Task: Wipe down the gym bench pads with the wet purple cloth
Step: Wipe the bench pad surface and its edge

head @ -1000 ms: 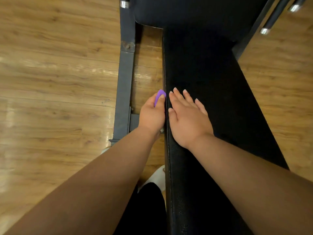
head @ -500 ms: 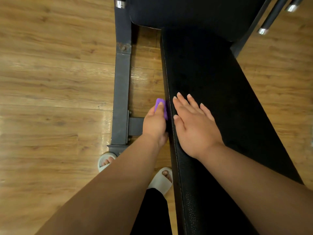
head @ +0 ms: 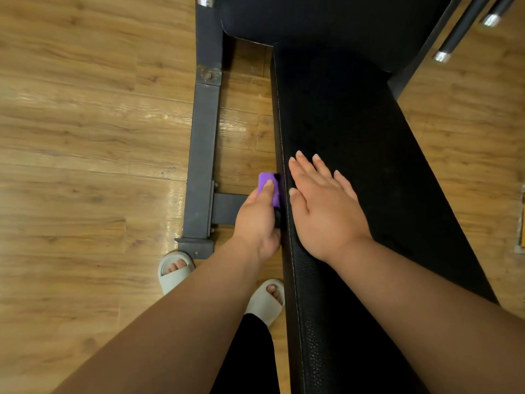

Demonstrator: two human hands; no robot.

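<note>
On the head camera I see the left hand (head: 260,220) curled round the purple cloth (head: 264,176). It pushes the cloth on the left side wall of the long bench pad (head: 355,132). The right hand (head: 324,206) lies flat on top, fingers straight and a bit spread, holding nothing.

To do this well, I think the cloth should press hard and slide along the whole side, missing no bit.

I count one cloth, two hands, two black pads counting the far pad (head: 326,18), and two slippers (head: 173,270).
</note>
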